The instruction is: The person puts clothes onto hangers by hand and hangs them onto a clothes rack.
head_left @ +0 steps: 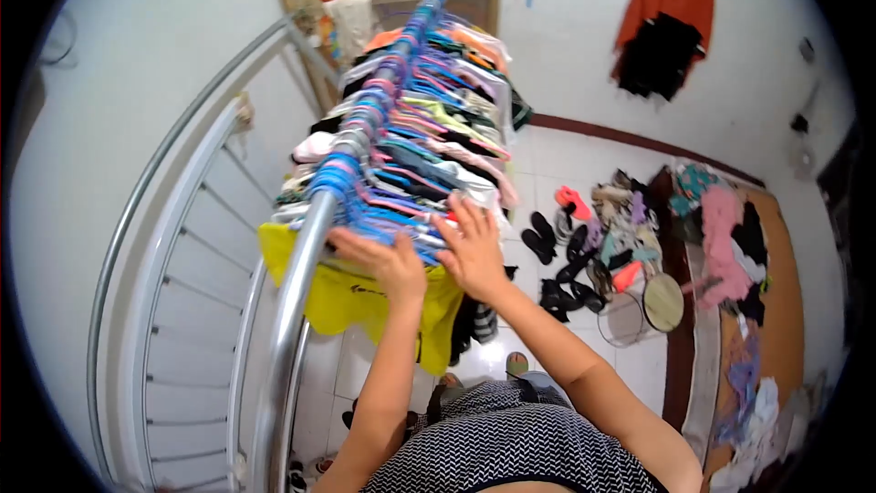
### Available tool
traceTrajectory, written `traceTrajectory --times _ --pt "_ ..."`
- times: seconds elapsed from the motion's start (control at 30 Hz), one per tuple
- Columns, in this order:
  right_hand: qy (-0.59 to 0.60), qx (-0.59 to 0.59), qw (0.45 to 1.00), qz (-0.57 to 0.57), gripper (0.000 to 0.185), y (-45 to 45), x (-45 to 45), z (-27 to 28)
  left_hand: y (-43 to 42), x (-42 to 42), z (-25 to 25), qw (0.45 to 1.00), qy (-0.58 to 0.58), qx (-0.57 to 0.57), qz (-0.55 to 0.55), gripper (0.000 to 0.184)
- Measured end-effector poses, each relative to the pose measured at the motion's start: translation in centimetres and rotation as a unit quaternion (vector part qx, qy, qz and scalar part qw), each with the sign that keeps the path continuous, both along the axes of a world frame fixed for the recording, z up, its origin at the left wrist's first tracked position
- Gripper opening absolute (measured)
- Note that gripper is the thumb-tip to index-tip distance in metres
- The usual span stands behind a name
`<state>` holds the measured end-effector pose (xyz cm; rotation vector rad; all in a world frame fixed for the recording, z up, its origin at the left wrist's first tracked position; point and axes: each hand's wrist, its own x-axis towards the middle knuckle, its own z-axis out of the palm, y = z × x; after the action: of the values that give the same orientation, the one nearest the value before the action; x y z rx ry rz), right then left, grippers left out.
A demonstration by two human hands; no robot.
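Observation:
A long row of clothes on hangers [420, 141] hangs from a metal rail [306, 265]. Blue, pink and purple hangers crowd closely together along it. My left hand [392, 267], slightly blurred, is at the near end of the row with its fingers stretched out over the blue hangers. To its right, my right hand [474, 254] lies with spread fingers against the hangers and the shoulders of the garments. A yellow-green shirt [365, 306] hangs nearest to me, below both hands. Neither hand visibly grips anything.
A metal bed frame with railings [182, 310] stands at the left. On the tiled floor at the right are several shoes [566, 265] and a round stool [663, 301]. Clothes [725, 242] lie on a bed at the far right. An orange garment [671, 5] hangs on the wall.

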<state>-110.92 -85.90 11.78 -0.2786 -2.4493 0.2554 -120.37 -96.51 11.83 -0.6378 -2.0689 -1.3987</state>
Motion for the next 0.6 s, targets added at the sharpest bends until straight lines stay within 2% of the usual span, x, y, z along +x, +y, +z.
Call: traceTrajectory --times 0.1,0.17,0.2,0.27,0.3,0.37,0.6 --pt "0.009 -0.067 0.998 0.006 0.060 -0.6 3.7 -2.8 -0.3 3.7 -0.6 0.999 0.036 0.016 -0.016 0.082" --pt "-0.001 -0.133 0.991 0.012 0.068 -0.2 7.1 -4.4 0.6 7.8 -1.3 0.997 0.041 0.000 -0.066 0.081" --pt "-0.053 -0.152 0.987 0.011 0.068 0.4 9.0 -5.5 1.1 9.7 -1.6 0.994 0.055 -0.009 -0.091 0.080" --pt "-0.073 -0.221 0.972 -0.019 0.067 1.4 13.4 -8.9 2.1 12.9 -2.4 0.979 0.097 -0.024 -0.178 0.079" --pt "-0.096 -0.243 0.964 -0.048 0.063 2.1 15.8 -9.7 2.9 14.4 -2.5 0.972 0.105 -0.034 -0.210 0.077" --pt "-0.056 -0.241 0.963 -0.105 0.054 3.1 20.3 -9.7 4.8 17.3 -2.6 0.954 0.102 -0.030 -0.279 0.076" --pt "0.080 -0.296 0.924 -0.227 0.035 6.6 36.8 -7.6 14.6 30.2 -1.6 0.920 0.049 -0.043 -0.386 0.069"
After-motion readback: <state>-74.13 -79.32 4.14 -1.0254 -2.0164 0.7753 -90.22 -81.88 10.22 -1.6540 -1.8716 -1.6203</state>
